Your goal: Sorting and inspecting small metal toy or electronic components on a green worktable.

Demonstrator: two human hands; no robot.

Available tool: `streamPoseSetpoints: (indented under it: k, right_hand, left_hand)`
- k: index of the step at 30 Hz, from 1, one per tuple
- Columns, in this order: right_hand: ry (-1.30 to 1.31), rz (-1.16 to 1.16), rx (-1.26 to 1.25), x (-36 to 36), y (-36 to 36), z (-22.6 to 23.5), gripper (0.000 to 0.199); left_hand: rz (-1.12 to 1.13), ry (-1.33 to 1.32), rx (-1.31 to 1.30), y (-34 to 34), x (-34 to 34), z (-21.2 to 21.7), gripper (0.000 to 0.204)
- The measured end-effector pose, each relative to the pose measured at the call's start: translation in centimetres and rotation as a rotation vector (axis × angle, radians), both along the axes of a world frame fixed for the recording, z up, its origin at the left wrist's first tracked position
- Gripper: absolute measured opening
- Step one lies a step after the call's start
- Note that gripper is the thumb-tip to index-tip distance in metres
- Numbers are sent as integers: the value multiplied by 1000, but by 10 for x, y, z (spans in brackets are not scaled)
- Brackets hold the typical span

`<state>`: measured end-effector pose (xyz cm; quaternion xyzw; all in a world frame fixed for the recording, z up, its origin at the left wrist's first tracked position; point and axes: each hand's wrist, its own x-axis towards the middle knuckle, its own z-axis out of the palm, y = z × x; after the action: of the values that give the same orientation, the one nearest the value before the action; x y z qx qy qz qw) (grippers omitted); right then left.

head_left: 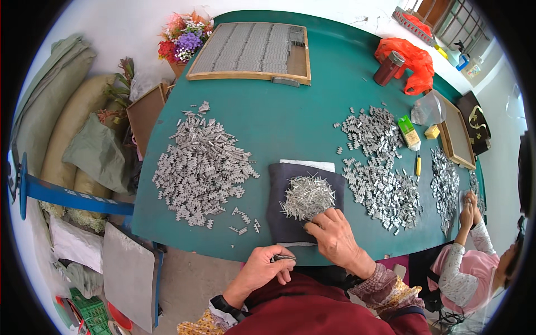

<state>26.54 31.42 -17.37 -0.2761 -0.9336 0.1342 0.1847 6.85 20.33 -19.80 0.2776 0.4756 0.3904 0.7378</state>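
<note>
A heap of thin silvery metal pins (308, 196) lies on a dark cloth (277, 209) near the front edge of the green table. At the near edge of this heap, my right hand (338, 239) pinches thumb and fingers together; whatever they hold is hidden. My left hand (263, 268) is closed on a small dark metal piece (282, 258), just in front of the table edge. A large pile of small toothed grey metal pieces (201, 170) lies to the left. More such metal pieces (382, 187) are heaped to the right of the cloth.
A wooden-framed tray (192, 76) with rows of grey pieces stands at the far side. Toward the right are a dark red jar (389, 68), an orange plastic bag (416, 58), a yellow-handled tool (418, 166) and another tray (459, 134). A co-worker (472, 262) sits at the right.
</note>
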Motion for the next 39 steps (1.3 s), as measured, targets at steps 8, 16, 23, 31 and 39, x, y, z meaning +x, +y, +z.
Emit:
streamPoseSetpoints:
  k: [8,16,23,31,39]
  right_hand:
    - [-92,-92,28,-4,-7,-3,12]
    - [130,-248,-154,2,-7,-4,12]
    - [-14,-241,-15,-10,-11,-3,11]
    - [5,-256,-59,-12,-8,-4,13]
    - [285,-280,-270,-14,0,2,18]
  left_hand:
    - [13,10,14,0,1,-2,10]
    - [21,29,35,1,4,-2,10]
    - [14,61,63,3,6,-1,11]
    - [24,92,87,6,4,-1,10]
    - [1,341,189,33,-19,26,7]
